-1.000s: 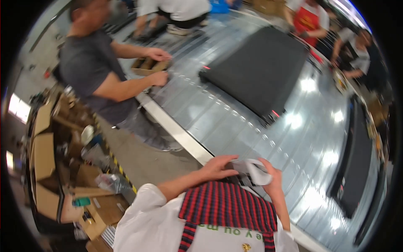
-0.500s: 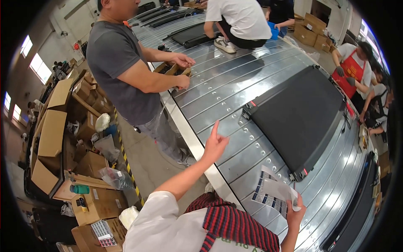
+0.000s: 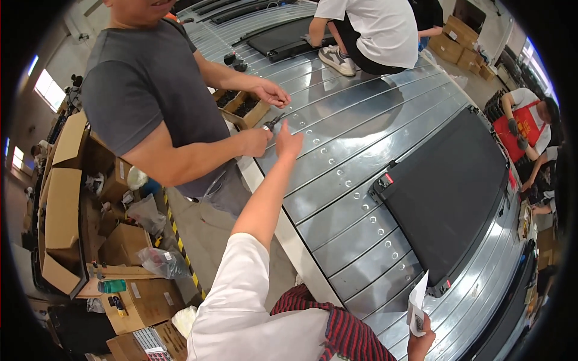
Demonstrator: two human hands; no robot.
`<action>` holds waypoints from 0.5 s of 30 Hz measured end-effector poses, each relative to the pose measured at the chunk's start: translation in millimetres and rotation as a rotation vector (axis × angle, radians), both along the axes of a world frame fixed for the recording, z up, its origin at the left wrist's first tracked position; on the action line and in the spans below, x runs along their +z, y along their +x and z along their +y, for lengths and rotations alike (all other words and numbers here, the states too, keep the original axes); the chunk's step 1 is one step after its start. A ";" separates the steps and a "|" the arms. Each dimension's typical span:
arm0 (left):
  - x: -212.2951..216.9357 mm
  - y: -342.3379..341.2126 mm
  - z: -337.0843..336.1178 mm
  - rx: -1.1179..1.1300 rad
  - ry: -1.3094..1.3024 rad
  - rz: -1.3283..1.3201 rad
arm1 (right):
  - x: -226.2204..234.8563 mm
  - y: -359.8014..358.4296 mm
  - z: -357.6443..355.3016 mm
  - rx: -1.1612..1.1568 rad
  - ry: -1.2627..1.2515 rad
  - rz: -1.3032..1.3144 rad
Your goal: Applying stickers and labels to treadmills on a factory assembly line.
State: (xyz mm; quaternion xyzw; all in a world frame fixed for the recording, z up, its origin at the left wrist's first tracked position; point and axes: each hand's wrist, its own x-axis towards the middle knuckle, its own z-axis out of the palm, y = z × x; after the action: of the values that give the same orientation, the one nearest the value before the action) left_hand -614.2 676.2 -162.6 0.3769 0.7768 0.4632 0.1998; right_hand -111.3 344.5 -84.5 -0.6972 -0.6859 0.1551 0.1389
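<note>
My left hand (image 3: 288, 141) is stretched far forward over the ribbed metal table (image 3: 337, 180), fingers out and holding nothing. It sits right beside the hand of a person in a grey shirt (image 3: 150, 90), who grips a small metal tool (image 3: 272, 123). My right hand (image 3: 421, 342) is low at the bottom edge, closed on a white paper packet (image 3: 416, 304) held upright near the table's near side. A large flat black panel (image 3: 448, 192) lies on the table between my two hands, to the right.
An open cardboard box of small black parts (image 3: 241, 107) sits by the grey-shirted person's other hand. Stacked cartons (image 3: 63, 180) and bagged items line the floor at left. Another person crouches on the table at the back (image 3: 367, 30); a person in a red apron (image 3: 527, 120) works at right.
My left arm has reached further forward, up to the grey-shirted person's hand. My right hand with the white packet has dropped toward the lower edge.
</note>
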 end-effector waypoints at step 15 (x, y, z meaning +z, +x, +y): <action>-55.7 -54.3 105.0 -0.023 0.072 -0.249 | 6.9 -44.7 17.1 -0.051 -0.223 -0.239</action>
State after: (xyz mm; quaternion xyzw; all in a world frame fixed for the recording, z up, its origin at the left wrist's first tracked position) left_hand -668.5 781.2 -218.3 0.3323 0.7244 0.5318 0.2862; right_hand -155.9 361.6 -77.6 -0.7390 -0.6582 0.1427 -0.0182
